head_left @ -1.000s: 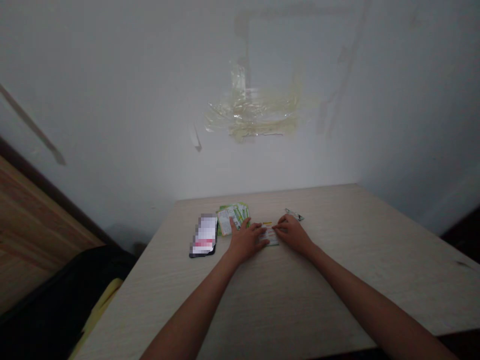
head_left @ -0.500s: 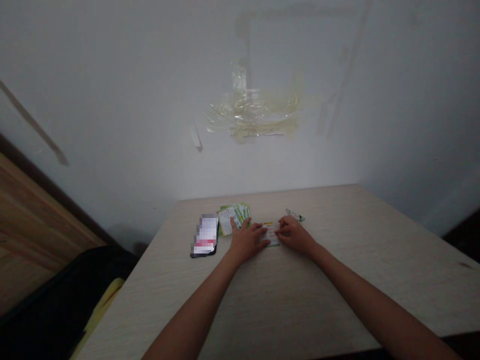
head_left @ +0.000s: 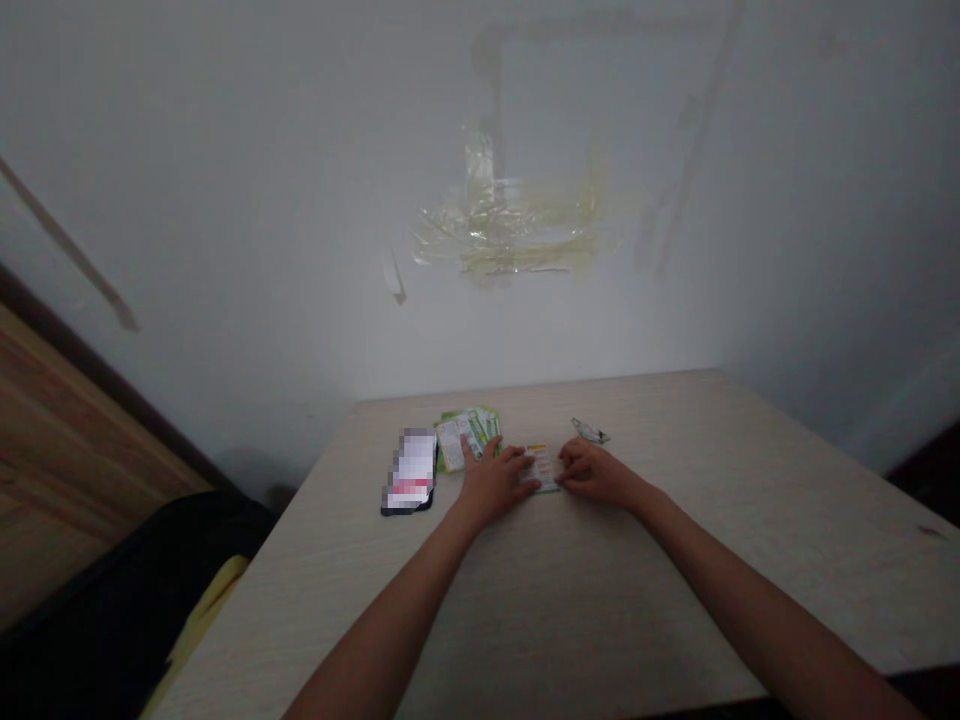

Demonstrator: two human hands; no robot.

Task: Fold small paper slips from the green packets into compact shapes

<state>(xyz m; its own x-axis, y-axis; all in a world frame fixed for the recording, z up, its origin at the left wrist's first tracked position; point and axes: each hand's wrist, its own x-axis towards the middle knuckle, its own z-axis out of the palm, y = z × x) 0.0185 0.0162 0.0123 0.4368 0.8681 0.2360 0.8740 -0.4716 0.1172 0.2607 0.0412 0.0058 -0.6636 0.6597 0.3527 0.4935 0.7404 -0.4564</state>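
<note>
A small printed card (head_left: pixel 542 470), white with an orange top strip and a green lower edge, lies flat on the table. My left hand (head_left: pixel 491 485) is spread open, two of its fingertips resting on the card's left side. Its other fingers reach to the green and white cards (head_left: pixel 466 440) lying fanned in a pile. At the card's right edge is my right hand (head_left: pixel 596 472), fingers curled and pressed together. Whatever is in that pinch, if anything, is too small to tell. A small green and white wrapper-like piece (head_left: pixel 590 431) lies just beyond the right hand.
A phone (head_left: pixel 410 472) with a blurred screen lies left of the card pile. The pale wooden table (head_left: pixel 735 480) meets a wall bearing peeling clear tape (head_left: pixel 517 225). Black and yellow cloth-like items (head_left: pixel 202 600) are off the table's left side.
My right hand has drawn back slightly to the right, from over the card to its right edge, and its fingers are more curled. The left hand and the card look unmoved.
</note>
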